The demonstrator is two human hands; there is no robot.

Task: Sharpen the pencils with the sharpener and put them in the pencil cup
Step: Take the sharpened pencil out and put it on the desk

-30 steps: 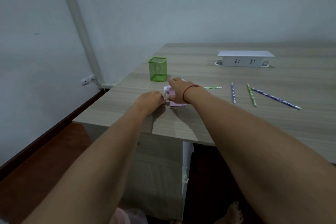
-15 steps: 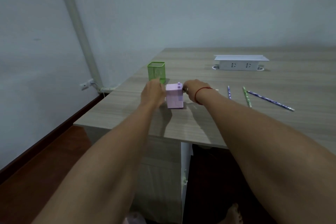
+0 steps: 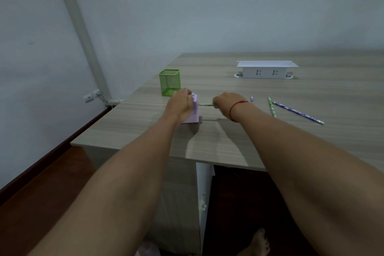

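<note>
- At the bottom edge a bare foot (image 3: 259, 241) stands on the dark floor, beside the cabinet (image 3: 178, 193) under the counter (image 3: 228, 141).
- Two bare forearms reach forward over the near edge of the counter, which has a grey wood grain.
- The left hand (image 3: 179, 106) grips the sharpener (image 3: 195, 111), a pink box that stands upright on the counter. The fingers are curled round its left side and top.
- The right hand (image 3: 225, 103) is closed in a pinch on the held pencil (image 3: 206, 104), which is green. A red string (image 3: 236, 108) goes round this wrist.
- The held pencil lies level above the counter, between the right hand and the sharpener. Its left end meets the right face of the sharpener, but it cannot be told whether the tip is inside.
- To the right of the right hand three more pencils lie flat on the counter, well apart from the sharpener. They are a purple pencil (image 3: 251, 98) mostly hidden behind the wrist, a green pencil (image 3: 271, 107), and a long pencil (image 3: 298, 112), also purple, just beside the green one.
- The cup (image 3: 169, 82), square and of green mesh, stands upright just behind the left hand, near the left edge of the counter.
- Farther back a white socket box (image 3: 267, 69) sits on the counter.
- Behind everything is a pale wall with a white pipe (image 3: 81, 33) and a wall socket (image 3: 91, 96) low on the left.
</note>
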